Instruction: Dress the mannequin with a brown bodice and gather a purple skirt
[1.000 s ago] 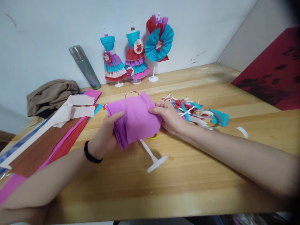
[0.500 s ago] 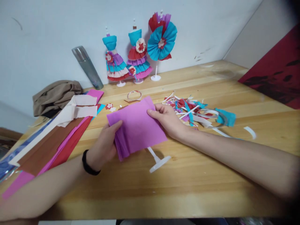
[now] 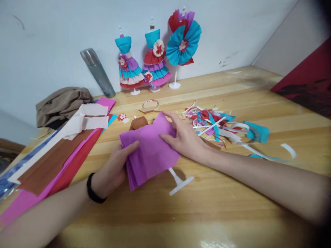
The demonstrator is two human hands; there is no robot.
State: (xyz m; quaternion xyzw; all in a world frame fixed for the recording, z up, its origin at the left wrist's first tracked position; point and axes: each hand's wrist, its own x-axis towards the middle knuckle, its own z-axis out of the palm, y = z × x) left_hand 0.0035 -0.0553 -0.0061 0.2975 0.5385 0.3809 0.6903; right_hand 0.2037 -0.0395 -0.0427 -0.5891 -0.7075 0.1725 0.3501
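Note:
A folded piece of purple paper (image 3: 152, 148) is held up between both hands over the wooden table (image 3: 207, 203). My left hand (image 3: 116, 168) pinches its layered left side, thumb on top. On the right edge, my right hand (image 3: 183, 137) grips the sheet between thumb and fingers. Behind and below the paper lies a white stand (image 3: 181, 186), its round base showing and its upper part hidden. A brown piece (image 3: 139, 123) shows just past the paper's top edge.
Three paper dresses on stands (image 3: 129, 72) line the wall, beside a grey bottle (image 3: 98, 74). Paper strips (image 3: 58, 153) and a brown cloth (image 3: 62, 103) lie left. Colourful scraps (image 3: 212, 120) and a tape roll (image 3: 253, 132) are at right.
The left side of the purple paper has dropped slightly, and its right side is now bent under my right hand. The brown piece shows more behind it. The view has shifted a little.

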